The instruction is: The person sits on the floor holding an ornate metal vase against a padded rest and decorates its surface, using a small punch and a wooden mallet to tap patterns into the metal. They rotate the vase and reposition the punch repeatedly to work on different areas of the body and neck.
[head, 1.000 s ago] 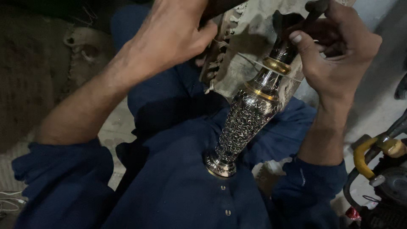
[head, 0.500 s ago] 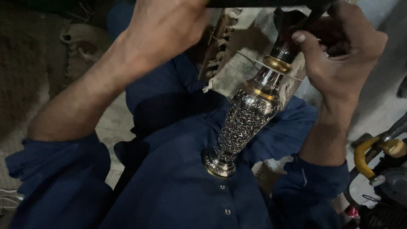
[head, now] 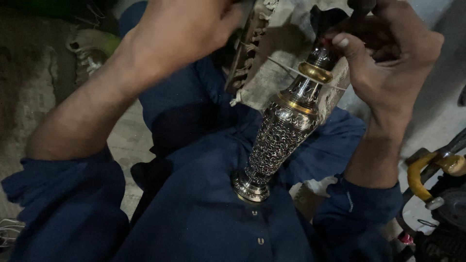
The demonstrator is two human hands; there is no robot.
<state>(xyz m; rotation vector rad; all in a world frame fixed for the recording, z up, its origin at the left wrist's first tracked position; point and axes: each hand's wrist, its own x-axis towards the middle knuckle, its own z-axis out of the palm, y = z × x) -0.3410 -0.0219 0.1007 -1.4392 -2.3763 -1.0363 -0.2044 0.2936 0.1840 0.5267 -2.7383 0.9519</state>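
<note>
An ornate silver vase point(head: 281, 140) with pierced patterning and gold bands leans across my lap. Its foot point(head: 250, 187) presses against my dark blue shirt point(head: 194, 223), and its neck points up and to the right. My right hand point(head: 388, 63) closes around the vase's dark mouth, with the thumb lying on the neck just above the upper gold band. My left hand point(head: 179, 34) is raised at the top of the head view, left of the vase and not touching it. Its fingers curl at the frame's edge, where the dark bar it grips is cut off.
A frayed pale cloth point(head: 286, 34) lies behind the vase's neck. At the right edge are a yellow curved handle point(head: 416, 179) and dark machine parts point(head: 449, 218). A pale shoe-like object point(head: 90, 43) lies on the rough floor point(head: 29, 97) at upper left.
My left hand has risen towards the top of the view, so the dark bar is now out of frame. The vase and my right hand have barely moved.
</note>
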